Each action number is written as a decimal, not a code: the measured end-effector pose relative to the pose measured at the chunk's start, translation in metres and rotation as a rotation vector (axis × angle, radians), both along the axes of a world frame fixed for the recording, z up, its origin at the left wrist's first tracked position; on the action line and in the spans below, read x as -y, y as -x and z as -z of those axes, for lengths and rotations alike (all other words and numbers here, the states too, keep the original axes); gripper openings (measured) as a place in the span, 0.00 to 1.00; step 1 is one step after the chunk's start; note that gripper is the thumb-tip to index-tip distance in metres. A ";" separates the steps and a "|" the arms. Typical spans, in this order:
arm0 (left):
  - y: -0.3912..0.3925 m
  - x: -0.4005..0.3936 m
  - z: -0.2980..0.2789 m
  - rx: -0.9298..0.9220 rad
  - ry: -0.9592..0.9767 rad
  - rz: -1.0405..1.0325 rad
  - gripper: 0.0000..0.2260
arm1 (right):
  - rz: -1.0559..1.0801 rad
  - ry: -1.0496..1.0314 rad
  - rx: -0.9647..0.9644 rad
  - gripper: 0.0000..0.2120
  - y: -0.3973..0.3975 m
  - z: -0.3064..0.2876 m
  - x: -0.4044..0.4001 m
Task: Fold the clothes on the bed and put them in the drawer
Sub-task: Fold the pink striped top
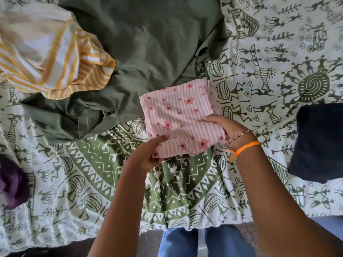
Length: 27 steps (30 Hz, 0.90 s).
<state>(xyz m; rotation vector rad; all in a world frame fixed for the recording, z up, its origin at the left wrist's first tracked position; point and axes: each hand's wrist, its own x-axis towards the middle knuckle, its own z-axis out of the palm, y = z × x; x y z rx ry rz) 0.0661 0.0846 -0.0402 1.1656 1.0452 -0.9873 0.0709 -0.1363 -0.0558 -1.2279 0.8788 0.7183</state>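
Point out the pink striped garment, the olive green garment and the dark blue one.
pink striped garment [178,110]: head view, its upper face.
olive green garment [148,43]: head view, middle.
dark blue garment [319,141]: head view, centre.

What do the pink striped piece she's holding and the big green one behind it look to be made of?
Pink striped piece: likely thin woven cotton, matte, with a printed flower pattern; it holds flat, crisp folds. Green garment: probably soft cotton-like cloth, matte, slumping in loose creases. Neither is certain from looks alone.

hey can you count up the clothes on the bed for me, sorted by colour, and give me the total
Pink striped floral, folded, held by both hands: 1
Olive green, crumpled: 1
Yellow and white striped: 1
Purple, at the left edge: 1
Dark navy, at the right edge: 1
Total: 5
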 end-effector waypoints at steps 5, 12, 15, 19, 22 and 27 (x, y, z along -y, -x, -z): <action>0.007 0.019 -0.019 0.030 0.346 -0.260 0.15 | 0.172 -0.225 0.017 0.05 0.014 -0.017 0.029; 0.029 0.075 -0.022 0.249 0.185 -0.093 0.18 | 0.241 -0.208 0.130 0.11 0.036 -0.035 0.084; 0.019 0.109 -0.028 0.202 0.311 -0.072 0.25 | 0.296 -0.140 0.214 0.13 0.043 -0.044 0.119; 0.028 0.150 -0.016 0.192 0.333 -0.083 0.19 | 0.225 -0.027 0.282 0.13 0.056 -0.036 0.166; 0.046 0.176 0.007 0.103 0.083 0.033 0.17 | 0.005 0.228 0.113 0.17 0.065 -0.004 0.182; 0.056 0.193 0.038 0.249 -0.219 0.290 0.15 | -0.358 0.661 -0.017 0.30 0.068 0.031 0.178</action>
